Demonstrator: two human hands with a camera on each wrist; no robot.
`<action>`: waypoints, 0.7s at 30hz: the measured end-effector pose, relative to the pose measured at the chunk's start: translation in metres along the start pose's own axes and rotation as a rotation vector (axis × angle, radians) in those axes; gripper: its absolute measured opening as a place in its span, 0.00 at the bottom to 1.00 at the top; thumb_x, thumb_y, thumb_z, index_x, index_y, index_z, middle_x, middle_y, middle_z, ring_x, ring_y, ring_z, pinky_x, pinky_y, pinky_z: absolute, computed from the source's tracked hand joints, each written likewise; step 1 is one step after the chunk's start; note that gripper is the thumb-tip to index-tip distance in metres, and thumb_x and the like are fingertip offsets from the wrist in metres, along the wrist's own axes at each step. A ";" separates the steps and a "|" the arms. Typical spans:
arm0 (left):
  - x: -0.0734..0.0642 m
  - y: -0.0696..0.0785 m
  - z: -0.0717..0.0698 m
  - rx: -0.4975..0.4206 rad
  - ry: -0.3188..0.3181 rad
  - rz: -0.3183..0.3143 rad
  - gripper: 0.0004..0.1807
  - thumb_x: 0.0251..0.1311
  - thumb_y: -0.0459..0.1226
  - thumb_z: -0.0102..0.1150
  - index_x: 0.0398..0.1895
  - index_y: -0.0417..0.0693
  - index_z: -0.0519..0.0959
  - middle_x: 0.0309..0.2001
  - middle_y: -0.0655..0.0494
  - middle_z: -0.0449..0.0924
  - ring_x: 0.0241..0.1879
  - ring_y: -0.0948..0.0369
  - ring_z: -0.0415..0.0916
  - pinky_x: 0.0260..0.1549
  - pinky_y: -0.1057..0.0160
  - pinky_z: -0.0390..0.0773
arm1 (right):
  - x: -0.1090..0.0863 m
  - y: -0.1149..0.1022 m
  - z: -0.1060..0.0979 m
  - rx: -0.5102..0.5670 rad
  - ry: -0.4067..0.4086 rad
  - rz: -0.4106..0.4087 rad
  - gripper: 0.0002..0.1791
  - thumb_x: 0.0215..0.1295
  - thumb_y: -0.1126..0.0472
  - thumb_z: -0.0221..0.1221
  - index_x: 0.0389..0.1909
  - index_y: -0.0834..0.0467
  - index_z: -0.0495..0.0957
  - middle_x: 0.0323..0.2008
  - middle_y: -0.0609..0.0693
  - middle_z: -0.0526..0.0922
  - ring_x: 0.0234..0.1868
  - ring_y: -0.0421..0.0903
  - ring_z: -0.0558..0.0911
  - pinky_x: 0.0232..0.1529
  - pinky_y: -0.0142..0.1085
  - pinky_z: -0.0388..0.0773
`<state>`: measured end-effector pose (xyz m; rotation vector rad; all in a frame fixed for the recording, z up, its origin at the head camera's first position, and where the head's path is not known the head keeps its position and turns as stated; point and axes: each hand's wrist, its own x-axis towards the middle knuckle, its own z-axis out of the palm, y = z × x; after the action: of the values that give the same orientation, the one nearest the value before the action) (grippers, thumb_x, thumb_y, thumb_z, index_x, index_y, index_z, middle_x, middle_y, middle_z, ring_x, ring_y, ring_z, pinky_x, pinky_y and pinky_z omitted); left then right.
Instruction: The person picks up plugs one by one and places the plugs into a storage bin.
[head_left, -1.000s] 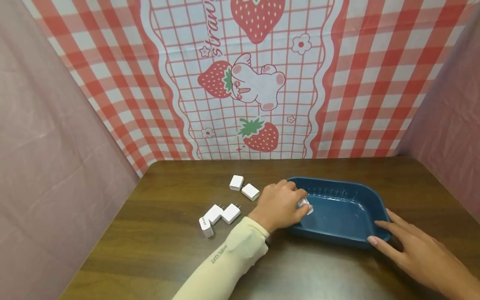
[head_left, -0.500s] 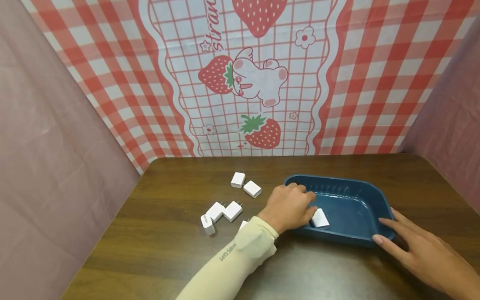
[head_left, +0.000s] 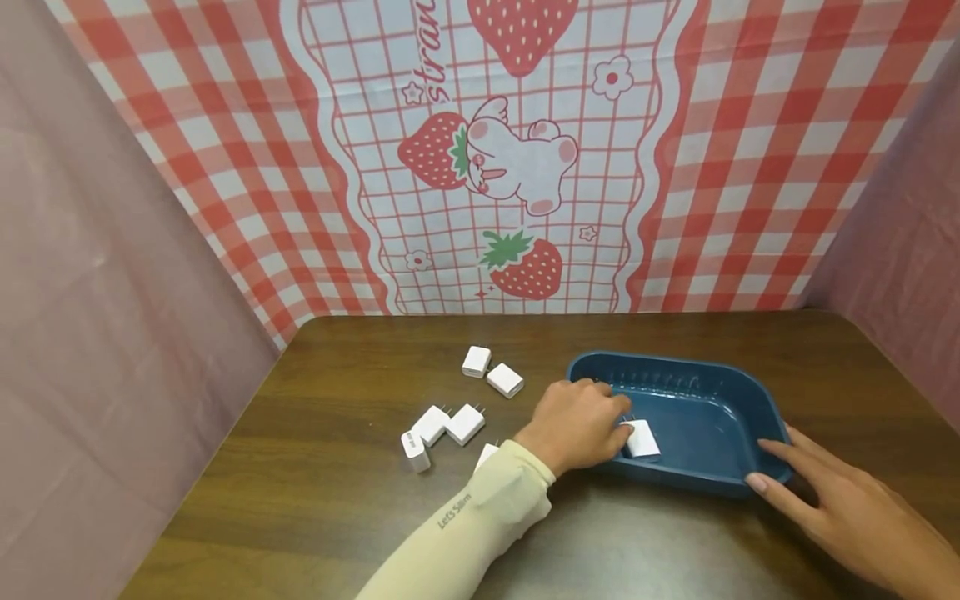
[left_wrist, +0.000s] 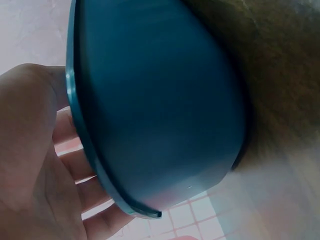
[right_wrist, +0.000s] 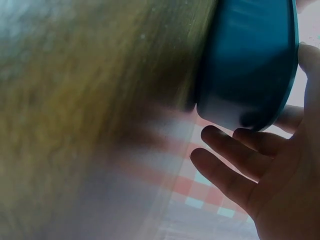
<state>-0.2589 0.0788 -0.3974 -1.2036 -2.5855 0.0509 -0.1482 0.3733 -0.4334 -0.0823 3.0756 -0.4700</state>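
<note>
My left hand [head_left: 577, 425] reaches over the left end of a blue plastic tray [head_left: 678, 479], its fingertips down inside, partly hidden by the hand itself. A white USB wall charger [head_left: 642, 442] lies on the tray floor with its prongs close to the left fingertips. In the left wrist view, the fingers pass behind the tray's rim [left_wrist: 85, 135]. At the tray's right end my right hand [head_left: 847, 500] rests thumb and index finger on the rim. Its other fingers stretch along the outer end wall in the right wrist view.
Several more white chargers [head_left: 467, 425] lie on the brown wooden table [head_left: 300, 500] left of the tray. One charger [head_left: 486, 455] is partly covered by the left sleeve [head_left: 480, 508]. A strawberry-print cloth [head_left: 517, 167] hangs behind the table, with pink curtains [head_left: 135, 250] at the sides.
The charger that my left hand held over the tray now lies on its floor, released. The left hand has drawn slightly left of it. The right hand stays at the tray's right end.
</note>
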 end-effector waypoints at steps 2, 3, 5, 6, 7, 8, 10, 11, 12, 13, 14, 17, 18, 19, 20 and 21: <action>0.000 0.001 0.001 -0.001 -0.003 0.000 0.16 0.67 0.55 0.56 0.52 0.66 0.85 0.42 0.67 0.85 0.36 0.67 0.80 0.26 0.64 0.77 | 0.001 0.001 0.000 -0.005 -0.008 0.015 0.47 0.69 0.31 0.51 0.68 0.70 0.66 0.68 0.80 0.55 0.56 0.87 0.64 0.44 0.77 0.60; -0.001 0.002 0.002 0.004 -0.004 0.000 0.16 0.67 0.55 0.55 0.52 0.66 0.85 0.42 0.67 0.85 0.36 0.67 0.80 0.27 0.64 0.77 | 0.001 0.001 0.000 -0.008 -0.011 0.020 0.47 0.69 0.30 0.50 0.68 0.69 0.66 0.68 0.80 0.55 0.56 0.86 0.64 0.44 0.77 0.60; -0.002 0.002 0.004 0.009 0.000 -0.001 0.16 0.68 0.55 0.55 0.51 0.67 0.85 0.42 0.67 0.85 0.36 0.67 0.80 0.31 0.64 0.77 | 0.001 0.001 0.001 -0.011 -0.017 0.024 0.48 0.69 0.30 0.50 0.68 0.69 0.65 0.68 0.81 0.56 0.56 0.86 0.64 0.44 0.77 0.60; -0.004 0.003 0.005 0.012 0.004 -0.003 0.16 0.68 0.55 0.55 0.51 0.67 0.85 0.41 0.67 0.85 0.36 0.67 0.81 0.33 0.64 0.77 | 0.001 0.001 0.001 -0.009 -0.021 0.022 0.47 0.69 0.30 0.50 0.69 0.69 0.65 0.68 0.80 0.56 0.56 0.86 0.65 0.44 0.77 0.60; -0.004 0.003 0.005 0.017 0.014 -0.001 0.15 0.68 0.54 0.54 0.50 0.67 0.86 0.41 0.67 0.86 0.36 0.68 0.81 0.35 0.63 0.76 | 0.001 0.001 0.000 -0.011 -0.021 0.021 0.47 0.69 0.30 0.50 0.69 0.69 0.65 0.68 0.80 0.56 0.56 0.86 0.65 0.44 0.77 0.60; -0.004 0.003 0.005 0.024 0.025 0.000 0.15 0.68 0.54 0.54 0.49 0.67 0.86 0.40 0.68 0.86 0.36 0.68 0.81 0.36 0.63 0.76 | 0.002 0.001 0.000 -0.011 -0.024 0.022 0.47 0.70 0.30 0.49 0.68 0.69 0.65 0.68 0.81 0.56 0.56 0.86 0.65 0.44 0.77 0.61; -0.005 0.004 0.007 0.030 0.049 0.008 0.14 0.68 0.54 0.55 0.47 0.67 0.86 0.38 0.68 0.85 0.35 0.68 0.81 0.38 0.62 0.75 | 0.002 0.002 0.000 -0.007 -0.030 0.021 0.46 0.70 0.30 0.49 0.68 0.68 0.66 0.67 0.80 0.57 0.56 0.85 0.66 0.43 0.76 0.62; -0.006 0.004 0.008 0.033 0.062 0.013 0.13 0.67 0.53 0.55 0.46 0.68 0.87 0.37 0.69 0.85 0.35 0.69 0.81 0.39 0.61 0.75 | 0.002 0.002 0.000 -0.006 -0.037 0.023 0.46 0.70 0.30 0.49 0.68 0.68 0.66 0.67 0.80 0.58 0.56 0.85 0.67 0.42 0.76 0.64; -0.006 0.005 0.008 0.036 0.073 0.018 0.12 0.67 0.53 0.55 0.45 0.68 0.87 0.36 0.69 0.85 0.34 0.69 0.81 0.39 0.61 0.75 | 0.001 0.003 0.000 -0.004 -0.043 0.027 0.46 0.70 0.30 0.49 0.68 0.68 0.67 0.67 0.80 0.58 0.56 0.84 0.67 0.41 0.75 0.65; -0.008 0.005 0.010 0.037 0.080 0.022 0.12 0.67 0.53 0.56 0.45 0.68 0.87 0.35 0.69 0.85 0.34 0.69 0.81 0.39 0.61 0.74 | 0.001 0.003 0.002 -0.004 -0.052 0.029 0.47 0.70 0.30 0.49 0.68 0.69 0.67 0.67 0.80 0.59 0.55 0.84 0.68 0.40 0.75 0.66; -0.009 0.006 0.012 0.039 0.085 0.025 0.12 0.67 0.53 0.56 0.44 0.68 0.87 0.34 0.70 0.85 0.33 0.70 0.81 0.40 0.61 0.74 | 0.001 0.003 0.003 -0.002 -0.059 0.031 0.47 0.69 0.30 0.49 0.67 0.69 0.67 0.66 0.80 0.59 0.55 0.83 0.69 0.40 0.74 0.67; -0.010 0.004 0.013 0.052 0.107 0.032 0.12 0.67 0.54 0.55 0.43 0.69 0.86 0.33 0.71 0.84 0.33 0.70 0.81 0.40 0.62 0.73 | 0.002 0.003 0.005 -0.010 -0.067 0.040 0.48 0.69 0.28 0.48 0.66 0.69 0.68 0.66 0.81 0.60 0.55 0.83 0.70 0.39 0.73 0.68; -0.010 0.003 0.013 0.057 0.116 0.035 0.12 0.67 0.55 0.54 0.43 0.70 0.86 0.33 0.71 0.84 0.34 0.70 0.80 0.40 0.62 0.73 | 0.003 0.003 0.005 -0.013 -0.065 0.041 0.48 0.68 0.28 0.48 0.66 0.69 0.68 0.66 0.81 0.60 0.55 0.83 0.69 0.39 0.73 0.68; -0.010 0.002 0.012 0.063 0.127 0.040 0.13 0.68 0.55 0.53 0.43 0.69 0.86 0.34 0.71 0.84 0.34 0.70 0.80 0.40 0.62 0.73 | 0.003 0.003 0.005 -0.017 -0.064 0.042 0.49 0.68 0.28 0.48 0.66 0.69 0.68 0.66 0.81 0.59 0.55 0.83 0.69 0.40 0.74 0.67; -0.009 0.000 0.011 0.066 0.140 0.045 0.13 0.68 0.55 0.53 0.43 0.69 0.87 0.34 0.71 0.84 0.34 0.70 0.80 0.39 0.63 0.73 | 0.004 0.003 0.004 -0.020 -0.062 0.042 0.49 0.68 0.28 0.48 0.66 0.69 0.68 0.66 0.81 0.59 0.55 0.83 0.69 0.40 0.74 0.67; -0.009 -0.003 0.009 0.070 0.159 0.051 0.14 0.69 0.56 0.52 0.42 0.69 0.87 0.34 0.70 0.84 0.34 0.69 0.80 0.38 0.63 0.73 | 0.005 0.003 0.003 -0.022 -0.057 0.042 0.49 0.68 0.28 0.48 0.66 0.69 0.68 0.66 0.81 0.59 0.55 0.84 0.69 0.40 0.74 0.66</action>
<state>-0.2583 0.0714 -0.4081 -1.1985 -2.3968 0.0532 -0.1530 0.3749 -0.4374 -0.0315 3.0206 -0.4242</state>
